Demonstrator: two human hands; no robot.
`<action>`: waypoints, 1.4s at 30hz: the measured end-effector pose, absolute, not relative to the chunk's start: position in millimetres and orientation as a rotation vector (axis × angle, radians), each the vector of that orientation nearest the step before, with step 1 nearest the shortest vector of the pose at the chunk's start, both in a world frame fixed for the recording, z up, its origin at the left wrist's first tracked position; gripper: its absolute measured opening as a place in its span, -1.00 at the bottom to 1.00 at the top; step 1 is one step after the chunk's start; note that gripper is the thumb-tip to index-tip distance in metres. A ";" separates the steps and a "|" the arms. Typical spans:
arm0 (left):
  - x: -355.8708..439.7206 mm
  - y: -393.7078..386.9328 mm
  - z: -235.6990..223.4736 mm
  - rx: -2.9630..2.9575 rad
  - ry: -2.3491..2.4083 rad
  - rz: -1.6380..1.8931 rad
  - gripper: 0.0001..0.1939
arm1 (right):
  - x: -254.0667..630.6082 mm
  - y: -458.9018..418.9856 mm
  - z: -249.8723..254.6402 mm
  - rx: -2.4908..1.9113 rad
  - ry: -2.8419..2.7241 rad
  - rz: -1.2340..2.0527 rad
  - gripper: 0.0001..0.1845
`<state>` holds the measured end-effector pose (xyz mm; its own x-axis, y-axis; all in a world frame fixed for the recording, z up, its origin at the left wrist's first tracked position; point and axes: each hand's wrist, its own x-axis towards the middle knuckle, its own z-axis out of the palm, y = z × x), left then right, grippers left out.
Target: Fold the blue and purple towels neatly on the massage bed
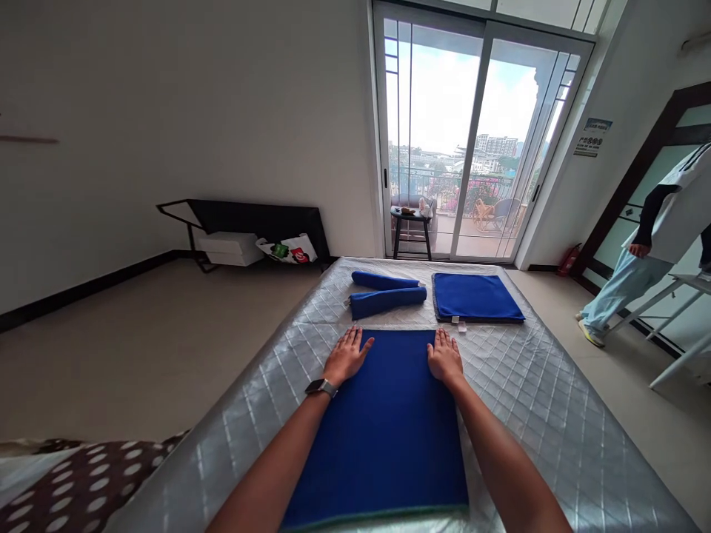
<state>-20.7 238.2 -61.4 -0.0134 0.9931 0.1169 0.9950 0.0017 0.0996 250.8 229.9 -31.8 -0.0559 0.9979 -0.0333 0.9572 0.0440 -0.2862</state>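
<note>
A long blue cloth (395, 429) lies spread flat in front of me, its near edge trimmed in green. My left hand (345, 357) rests flat on its far left corner, fingers stretched forward and thumb out; a watch (322, 386) is on that wrist. At the far right corner, my right hand (444, 357) also lies flat with fingers extended. Beyond the cloth are two rolled blue cloths, a nearer roll (387, 302) and a farther roll (383, 280). To their right sits a stack of folded blue cloths (476, 296) with white tags at its near edge.
Everything lies on a silver quilted mattress (533, 392). Polka-dot fabric (94, 481) is at the lower left. A black bench-like frame (255, 222) stands by the wall, with a white box (230, 248) below. A person (658, 222) stands at right near a white chair (666, 311).
</note>
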 end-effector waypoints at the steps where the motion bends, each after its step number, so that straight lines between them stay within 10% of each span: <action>1: -23.5 238.5 -61.6 -2.204 -2.214 -0.237 -0.14 | 250.9 229.7 -31.7 -2.031 -2.136 0.348 -0.30; 19: 150.1 223.2 -62.7 -2.616 -1.807 -0.439 -0.25 | 256.0 227.9 -29.1 -2.010 -2.218 0.348 -0.32; 32: -27.6 237.9 -60.7 -2.155 -2.283 -0.308 -0.14 | 250.7 231.6 -35.3 -2.018 -2.124 0.337 -0.31; 42: 16.6 228.8 -54.0 -2.218 -2.136 -0.398 -0.14 | 250.7 230.6 -31.4 -2.035 -2.125 0.348 -0.31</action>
<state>16.6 228.8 -54.0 0.0210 0.9779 0.2082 0.9872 -0.0532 0.1503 250.7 230.6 -31.4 -0.0478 0.9983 -0.0325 0.9566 0.0364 -0.2890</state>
